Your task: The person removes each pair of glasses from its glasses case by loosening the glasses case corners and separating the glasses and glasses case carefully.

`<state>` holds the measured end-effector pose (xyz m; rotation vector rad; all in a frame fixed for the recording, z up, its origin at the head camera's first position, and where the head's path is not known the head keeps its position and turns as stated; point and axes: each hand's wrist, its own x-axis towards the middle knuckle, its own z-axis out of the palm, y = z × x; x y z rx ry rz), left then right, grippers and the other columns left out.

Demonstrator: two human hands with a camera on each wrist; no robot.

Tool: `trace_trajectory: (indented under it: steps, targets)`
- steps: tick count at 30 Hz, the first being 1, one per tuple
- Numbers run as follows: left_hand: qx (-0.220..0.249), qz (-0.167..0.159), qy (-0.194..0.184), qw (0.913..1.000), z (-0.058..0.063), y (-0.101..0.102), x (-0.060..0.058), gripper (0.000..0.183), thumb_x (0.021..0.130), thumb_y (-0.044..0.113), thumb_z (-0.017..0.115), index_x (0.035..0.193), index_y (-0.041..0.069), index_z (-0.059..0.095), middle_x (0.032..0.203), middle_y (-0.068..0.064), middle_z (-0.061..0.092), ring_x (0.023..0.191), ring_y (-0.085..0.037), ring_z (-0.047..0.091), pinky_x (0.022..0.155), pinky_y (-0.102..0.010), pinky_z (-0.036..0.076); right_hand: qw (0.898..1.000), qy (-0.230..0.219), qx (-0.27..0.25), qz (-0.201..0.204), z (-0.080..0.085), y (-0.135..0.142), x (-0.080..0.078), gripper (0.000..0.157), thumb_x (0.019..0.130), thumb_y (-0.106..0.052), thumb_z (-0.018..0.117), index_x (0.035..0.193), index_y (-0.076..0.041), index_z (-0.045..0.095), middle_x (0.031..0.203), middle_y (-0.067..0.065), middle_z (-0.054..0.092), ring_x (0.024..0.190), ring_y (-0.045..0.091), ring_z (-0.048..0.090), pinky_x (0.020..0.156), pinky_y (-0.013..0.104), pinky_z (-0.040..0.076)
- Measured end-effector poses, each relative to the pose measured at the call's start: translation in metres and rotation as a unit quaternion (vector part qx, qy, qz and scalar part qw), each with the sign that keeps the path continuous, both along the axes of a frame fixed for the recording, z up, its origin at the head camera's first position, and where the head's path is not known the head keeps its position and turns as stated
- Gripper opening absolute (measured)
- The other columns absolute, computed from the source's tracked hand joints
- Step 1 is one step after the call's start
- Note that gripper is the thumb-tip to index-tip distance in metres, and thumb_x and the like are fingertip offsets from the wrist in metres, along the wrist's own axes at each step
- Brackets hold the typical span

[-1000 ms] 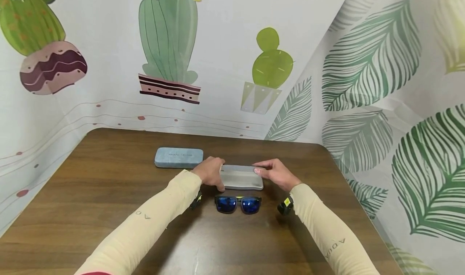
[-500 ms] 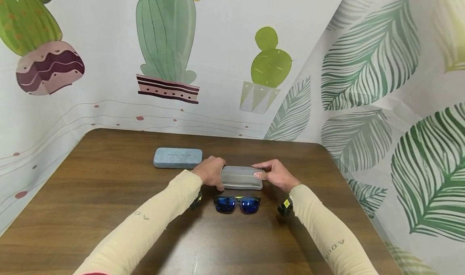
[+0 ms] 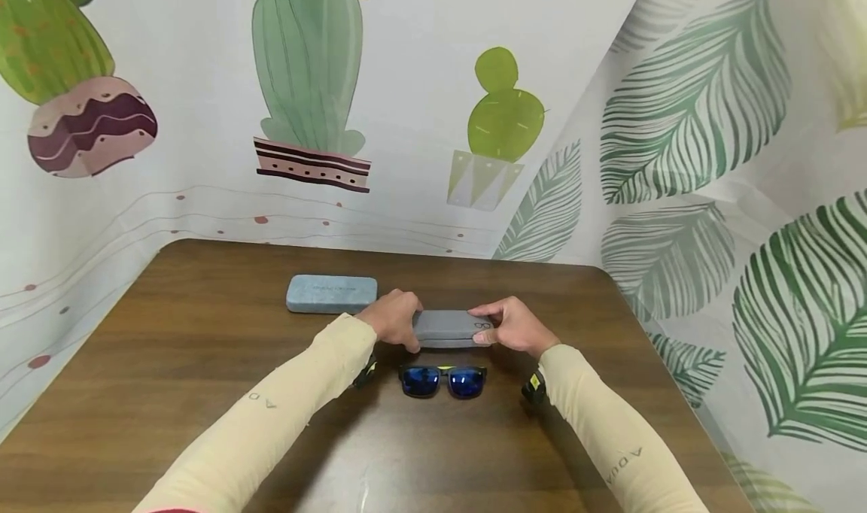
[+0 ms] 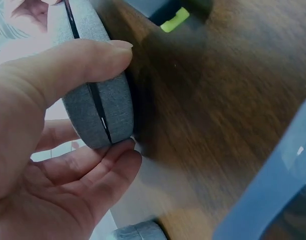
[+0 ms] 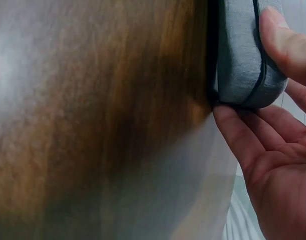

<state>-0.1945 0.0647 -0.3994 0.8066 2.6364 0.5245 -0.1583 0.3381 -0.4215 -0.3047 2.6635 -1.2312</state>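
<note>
A grey fabric glasses case (image 3: 443,326) lies on the table with its lid down; a small glasses mark shows at its right end. My left hand (image 3: 395,319) grips the left end, its thumb across the front seam in the left wrist view and the fingers curled round behind. At the other end my right hand (image 3: 516,328) holds the case, thumb (image 5: 288,45) on the lid by the seam and fingers at the far side. Just in front lie sunglasses (image 3: 443,381) with blue mirrored lenses and dark frames, apart from both hands.
A light blue glasses case (image 3: 332,294) with faint lettering lies left of my left hand, farther back. The brown wooden table (image 3: 203,362) runs back to a wall cloth (image 3: 420,107) printed with cacti and leaves.
The grey case stood open with its pale inside showing; its lid has come down toward me and is now closed. Both hands stay at its ends. The sunglasses have not moved.
</note>
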Motion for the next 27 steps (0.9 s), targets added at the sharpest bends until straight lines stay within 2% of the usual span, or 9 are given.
trace_trajectory:
  steps: [5, 9, 13, 17, 22, 27]
  targets:
    - [-0.005, 0.008, -0.008, 0.9999, -0.001, 0.0, -0.001, 0.082, 0.071, 0.028, 0.098, 0.141, 0.003, 0.063, 0.144, -0.015, 0.065, 0.121, -0.027, 0.067, 0.1, -0.042, 0.056, 0.999, 0.003, 0.04, -0.008, 0.002, -0.002, 0.001, 0.055, 0.071, -0.016, 0.097, 0.122, -0.009, 0.078, 0.127, 0.011, 0.075, 0.11, 0.02, 0.071, 0.095, 0.039, 0.058]
    - [-0.008, 0.007, -0.016, 0.9998, 0.0, 0.0, 0.0, 0.087, 0.071, 0.035, 0.098, 0.142, 0.001, 0.061, 0.145, -0.016, 0.064, 0.128, -0.029, 0.065, 0.106, -0.044, 0.054, 0.997, 0.02, 0.073, -0.007, 0.002, -0.004, 0.002, 0.058, 0.065, -0.019, 0.1, 0.119, -0.011, 0.08, 0.124, 0.008, 0.077, 0.112, 0.022, 0.071, 0.099, 0.046, 0.057]
    - [-0.017, 0.001, -0.005, 0.9998, 0.001, 0.0, -0.001, 0.079, 0.074, 0.031, 0.096, 0.139, 0.0, 0.063, 0.139, -0.016, 0.067, 0.114, -0.024, 0.067, 0.099, -0.042, 0.057, 0.995, 0.035, 0.092, -0.005, 0.001, -0.005, 0.0, 0.057, 0.064, -0.023, 0.101, 0.117, -0.014, 0.081, 0.121, 0.005, 0.078, 0.104, 0.018, 0.07, 0.095, 0.043, 0.058]
    - [-0.018, -0.004, 0.01, 0.9998, 0.003, 0.002, -0.004, 0.07, 0.074, 0.022, 0.094, 0.135, 0.001, 0.066, 0.134, -0.015, 0.069, 0.099, -0.021, 0.065, 0.09, -0.04, 0.058, 0.993, 0.045, 0.111, -0.007, 0.003, -0.005, -0.001, 0.057, 0.065, -0.024, 0.101, 0.117, -0.016, 0.081, 0.117, 0.004, 0.079, 0.094, 0.015, 0.066, 0.09, 0.04, 0.058]
    - [-0.008, 0.0, 0.019, 0.9998, 0.005, 0.004, -0.01, 0.071, 0.074, 0.022, 0.094, 0.136, 0.002, 0.066, 0.135, -0.014, 0.069, 0.104, -0.023, 0.068, 0.091, -0.042, 0.059, 0.988, 0.06, 0.145, 0.006, 0.01, -0.004, -0.007, 0.059, 0.066, -0.021, 0.099, 0.122, -0.015, 0.079, 0.112, 0.004, 0.078, 0.09, 0.015, 0.062, 0.086, 0.035, 0.054]
    - [0.003, 0.017, 0.035, 0.9993, 0.012, 0.005, -0.022, 0.073, 0.077, 0.02, 0.093, 0.141, 0.002, 0.062, 0.14, -0.015, 0.067, 0.116, -0.029, 0.069, 0.096, -0.044, 0.058, 0.984, 0.082, 0.159, 0.005, 0.023, -0.006, -0.022, 0.062, 0.068, -0.018, 0.097, 0.126, -0.013, 0.076, 0.109, 0.005, 0.078, 0.087, 0.016, 0.059, 0.083, 0.035, 0.052]
